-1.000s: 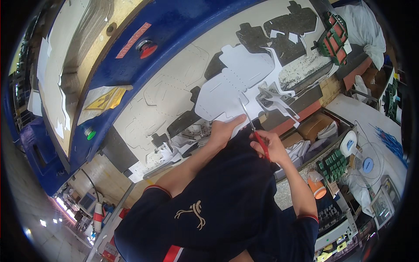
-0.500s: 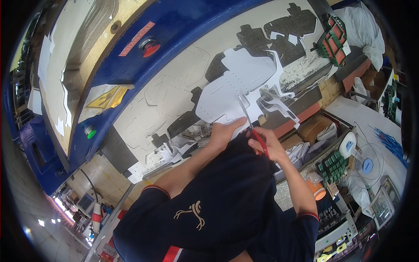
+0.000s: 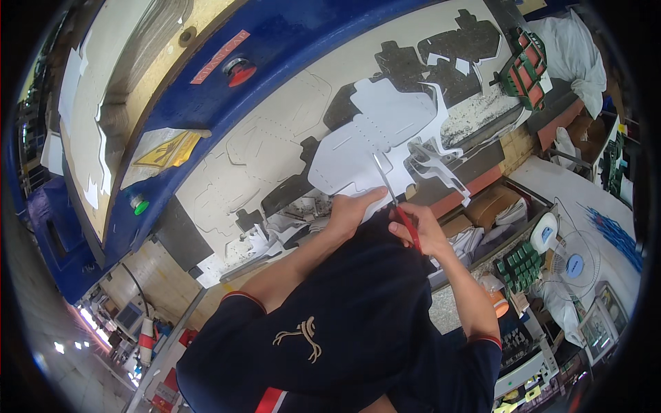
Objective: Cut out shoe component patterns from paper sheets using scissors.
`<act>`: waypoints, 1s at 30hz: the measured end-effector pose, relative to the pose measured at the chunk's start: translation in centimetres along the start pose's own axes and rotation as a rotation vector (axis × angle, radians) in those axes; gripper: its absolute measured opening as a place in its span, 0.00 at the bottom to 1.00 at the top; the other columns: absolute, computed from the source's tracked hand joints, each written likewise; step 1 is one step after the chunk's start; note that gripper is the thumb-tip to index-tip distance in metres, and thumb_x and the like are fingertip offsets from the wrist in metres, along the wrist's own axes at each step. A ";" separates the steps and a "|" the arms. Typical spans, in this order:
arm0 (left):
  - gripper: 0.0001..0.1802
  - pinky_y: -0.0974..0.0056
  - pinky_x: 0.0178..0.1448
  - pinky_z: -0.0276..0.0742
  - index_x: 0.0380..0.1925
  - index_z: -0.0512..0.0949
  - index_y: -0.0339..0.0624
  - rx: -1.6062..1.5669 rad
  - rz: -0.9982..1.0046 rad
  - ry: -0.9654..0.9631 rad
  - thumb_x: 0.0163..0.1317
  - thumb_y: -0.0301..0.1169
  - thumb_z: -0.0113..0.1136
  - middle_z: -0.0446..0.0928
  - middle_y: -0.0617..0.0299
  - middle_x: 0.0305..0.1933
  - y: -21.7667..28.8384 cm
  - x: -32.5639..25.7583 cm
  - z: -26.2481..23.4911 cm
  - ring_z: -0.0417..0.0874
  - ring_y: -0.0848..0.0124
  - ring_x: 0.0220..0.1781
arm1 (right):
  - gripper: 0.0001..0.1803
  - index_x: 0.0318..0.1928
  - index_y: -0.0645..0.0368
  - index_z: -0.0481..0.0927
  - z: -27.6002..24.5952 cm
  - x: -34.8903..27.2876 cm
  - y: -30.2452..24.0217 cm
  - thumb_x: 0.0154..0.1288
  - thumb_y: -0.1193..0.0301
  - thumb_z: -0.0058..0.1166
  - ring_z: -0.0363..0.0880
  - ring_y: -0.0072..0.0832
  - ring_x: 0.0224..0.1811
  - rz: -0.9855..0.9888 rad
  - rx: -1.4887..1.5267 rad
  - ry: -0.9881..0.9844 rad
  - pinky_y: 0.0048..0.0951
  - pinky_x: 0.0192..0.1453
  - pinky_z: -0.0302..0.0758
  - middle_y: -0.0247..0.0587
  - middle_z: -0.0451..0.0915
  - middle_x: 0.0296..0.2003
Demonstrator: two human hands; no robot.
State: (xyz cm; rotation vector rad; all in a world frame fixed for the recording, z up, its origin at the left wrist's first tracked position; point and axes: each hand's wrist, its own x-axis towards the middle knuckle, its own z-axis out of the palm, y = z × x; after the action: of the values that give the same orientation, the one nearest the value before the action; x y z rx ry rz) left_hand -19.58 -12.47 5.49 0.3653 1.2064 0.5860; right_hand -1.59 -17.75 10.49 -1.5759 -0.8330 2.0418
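Observation:
My left hand is closed on the near edge of a white die-cut card sheet, its thumb lying on top. My right hand grips a pair of red-handled scissors, whose metal blades reach up over the card close to my left thumb. The sheet has dashed crease lines and small slits. Narrow white offcut strips curl along its right side. The finger loops are partly hidden by my right hand.
Beyond the card lies a pale board with dark cut-out shapes. A blue machine beam with a red button spans behind. Paper scraps lie at left; a green-and-red die block, an open drawer and a fan stand right.
The whole view has shifted slightly. Both hands keep nearly the same place, the left on the card and the right on the scissors.

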 end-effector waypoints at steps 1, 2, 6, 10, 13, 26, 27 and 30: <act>0.18 0.68 0.44 0.77 0.42 0.80 0.31 -0.002 0.001 0.001 0.51 0.27 0.72 0.82 0.57 0.41 0.0 0.0 0.0 0.82 0.71 0.40 | 0.17 0.40 0.63 0.75 0.0 0.0 -0.1 0.62 0.63 0.63 0.70 0.16 0.17 0.009 -0.008 -0.001 0.19 0.22 0.65 0.30 0.72 0.20; 0.18 0.68 0.44 0.77 0.42 0.81 0.31 -0.005 -0.001 0.000 0.51 0.27 0.72 0.82 0.57 0.41 0.1 -0.1 0.0 0.82 0.71 0.40 | 0.17 0.40 0.63 0.75 0.0 -0.1 -0.1 0.62 0.63 0.63 0.70 0.16 0.17 0.019 -0.017 -0.001 0.19 0.22 0.65 0.30 0.72 0.20; 0.18 0.66 0.40 0.80 0.46 0.76 0.35 -0.002 -0.018 -0.026 0.54 0.21 0.68 0.81 0.59 0.40 0.4 0.0 0.1 0.82 0.70 0.39 | 0.15 0.41 0.64 0.75 -0.2 -0.1 -0.2 0.63 0.65 0.63 0.70 0.16 0.17 0.047 -0.057 0.004 0.19 0.22 0.66 0.30 0.73 0.20; 0.16 0.67 0.42 0.77 0.42 0.79 0.32 -0.033 0.055 -0.030 0.53 0.25 0.69 0.82 0.58 0.38 0.9 -0.4 0.3 0.82 0.71 0.39 | 0.22 0.45 0.64 0.74 -0.7 0.1 -0.3 0.63 0.58 0.63 0.71 0.18 0.19 -0.021 -0.024 -0.080 0.21 0.24 0.67 0.33 0.74 0.23; 0.14 0.67 0.40 0.77 0.41 0.78 0.33 -0.037 0.034 -0.064 0.55 0.24 0.68 0.82 0.58 0.37 2.0 -0.9 0.7 0.82 0.71 0.37 | 0.25 0.49 0.63 0.74 -0.8 0.6 -0.4 0.63 0.55 0.61 0.73 0.19 0.22 -0.067 0.000 -0.137 0.22 0.26 0.69 0.34 0.74 0.25; 0.17 0.67 0.46 0.75 0.43 0.79 0.34 -0.016 0.029 -0.057 0.54 0.26 0.69 0.81 0.59 0.40 0.8 -0.2 -0.1 0.81 0.72 0.41 | 0.21 0.41 0.65 0.74 -0.1 0.5 -0.5 0.62 0.60 0.64 0.69 0.17 0.15 -0.026 -0.043 -0.019 0.20 0.21 0.64 0.30 0.72 0.18; 0.17 0.67 0.46 0.76 0.43 0.78 0.34 -0.034 0.029 -0.060 0.54 0.25 0.69 0.81 0.59 0.40 0.9 -0.2 0.0 0.81 0.71 0.41 | 0.21 0.41 0.65 0.74 0.0 0.5 -0.4 0.62 0.60 0.64 0.69 0.17 0.15 -0.027 -0.042 -0.018 0.20 0.21 0.64 0.30 0.72 0.18; 0.17 0.66 0.45 0.76 0.44 0.77 0.34 -0.067 -0.019 -0.106 0.54 0.25 0.68 0.81 0.60 0.39 1.1 0.0 -0.1 0.81 0.70 0.40 | 0.19 0.42 0.64 0.75 0.3 0.4 -0.2 0.63 0.61 0.63 0.71 0.17 0.16 -0.014 -0.056 0.003 0.20 0.21 0.66 0.30 0.73 0.20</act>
State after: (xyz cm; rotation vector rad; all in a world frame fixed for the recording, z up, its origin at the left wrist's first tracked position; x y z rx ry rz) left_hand -19.95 -11.55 6.07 0.3240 1.0847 0.5817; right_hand -1.95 -17.36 10.41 -1.5983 -0.9045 2.0221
